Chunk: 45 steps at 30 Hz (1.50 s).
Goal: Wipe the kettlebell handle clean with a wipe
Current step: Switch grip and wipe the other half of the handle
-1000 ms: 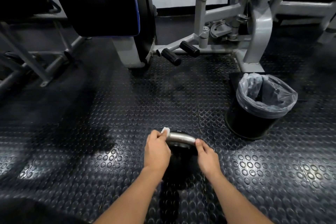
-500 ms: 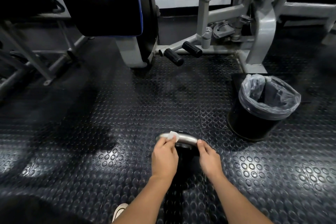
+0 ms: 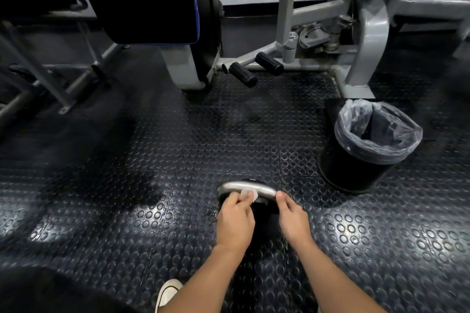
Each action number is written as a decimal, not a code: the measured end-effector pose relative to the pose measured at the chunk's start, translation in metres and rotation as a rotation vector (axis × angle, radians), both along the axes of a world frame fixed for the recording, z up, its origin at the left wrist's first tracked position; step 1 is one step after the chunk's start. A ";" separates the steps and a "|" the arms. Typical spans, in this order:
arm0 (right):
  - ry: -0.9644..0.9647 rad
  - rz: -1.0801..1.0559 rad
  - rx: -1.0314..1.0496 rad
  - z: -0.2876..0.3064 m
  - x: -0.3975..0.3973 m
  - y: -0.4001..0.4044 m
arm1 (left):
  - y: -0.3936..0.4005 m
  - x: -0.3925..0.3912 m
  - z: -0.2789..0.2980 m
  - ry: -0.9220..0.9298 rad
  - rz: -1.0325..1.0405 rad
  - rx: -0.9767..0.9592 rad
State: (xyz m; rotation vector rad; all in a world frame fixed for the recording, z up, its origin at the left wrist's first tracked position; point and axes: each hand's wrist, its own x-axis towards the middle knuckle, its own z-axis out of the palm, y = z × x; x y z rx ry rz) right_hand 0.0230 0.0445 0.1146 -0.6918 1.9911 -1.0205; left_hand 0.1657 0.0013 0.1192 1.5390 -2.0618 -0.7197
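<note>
Wiping handle; wipe pinched

Legible markings: none. The kettlebell carries a small pale mark on top of its black body, behind the handle; its characters are too small and blurred to read. No brand name, number or sign can be read elsewhere
</note>
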 end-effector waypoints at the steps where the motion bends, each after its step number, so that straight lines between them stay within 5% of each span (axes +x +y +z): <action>1: 0.001 0.004 -0.001 0.001 0.000 0.000 | -0.001 0.001 0.001 0.023 0.019 0.018; 10: -0.014 -0.002 0.004 0.001 0.000 0.001 | -0.002 0.000 0.005 0.015 -0.015 0.002; 16: -0.036 -0.014 0.005 0.006 0.001 0.000 | -0.017 0.015 0.009 0.051 0.150 0.001; 21: -0.037 -0.007 -0.001 0.006 0.003 0.002 | -0.005 0.005 0.010 0.018 -0.025 -0.022; 26: -0.029 -0.015 0.006 0.010 0.002 0.001 | -0.025 0.008 0.018 0.057 0.086 -0.077; 32: -0.019 -0.003 -0.004 0.013 0.005 0.002 | -0.005 0.004 0.000 0.001 -0.027 -0.060; 40: 0.002 -0.008 0.003 0.009 0.003 0.002 | 0.003 -0.025 0.017 0.497 0.720 0.231; 45: 0.009 -0.016 -0.008 0.009 0.004 0.001 | -0.011 -0.046 0.021 0.768 0.986 0.483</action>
